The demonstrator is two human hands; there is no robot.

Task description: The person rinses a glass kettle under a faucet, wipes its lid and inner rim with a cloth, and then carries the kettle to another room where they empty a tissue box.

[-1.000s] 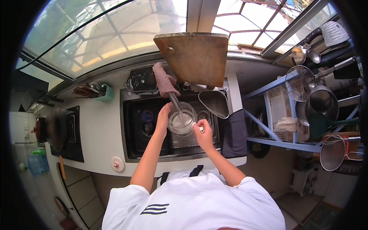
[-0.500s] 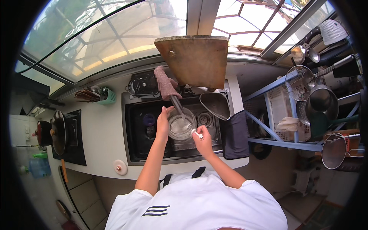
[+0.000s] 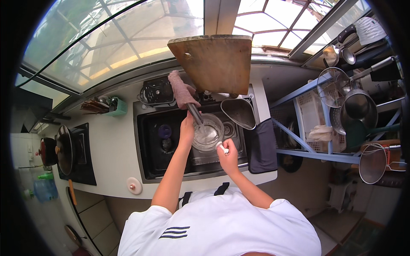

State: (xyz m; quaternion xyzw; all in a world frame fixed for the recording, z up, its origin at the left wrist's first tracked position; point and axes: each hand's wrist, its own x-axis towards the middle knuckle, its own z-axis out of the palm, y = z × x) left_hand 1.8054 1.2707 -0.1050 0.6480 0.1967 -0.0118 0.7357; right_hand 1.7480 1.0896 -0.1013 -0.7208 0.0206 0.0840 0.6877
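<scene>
1. The glass bowl (image 3: 208, 133) is over the sink (image 3: 160, 176), right of its middle and clear of its left edge; something clear and shiny lies inside.
2. The right hand (image 3: 227, 154) is at the bowl's front-right side, its fingers closed around a small white piece (image 3: 224, 149) that looks like a handle.
3. The left hand (image 3: 186, 130) is against the bowl's left side; its fingertips are partly hidden, so I cannot tell whether they grip or only rest there.
4. The faucet (image 3: 195, 114), partly wrapped in a pink cloth (image 3: 182, 90), reaches over the bowl from the sink's rear edge.
5. A mesh-like strainer (image 3: 239, 113) sits at the sink's rear right corner, near the bowl.
6. A round pale lid (image 3: 134, 186) with a coppery knob lies near the front edge of the tabletop (image 3: 112, 149), left of the sink.
7. A dark cloth (image 3: 262, 147) hangs at the tabletop's right edge.
8. Behind the sink, a wooden board (image 3: 215, 64) stands upright by the tabletop's rear edge; a green basket (image 3: 118, 106) with utensils is farther left along that edge.
</scene>
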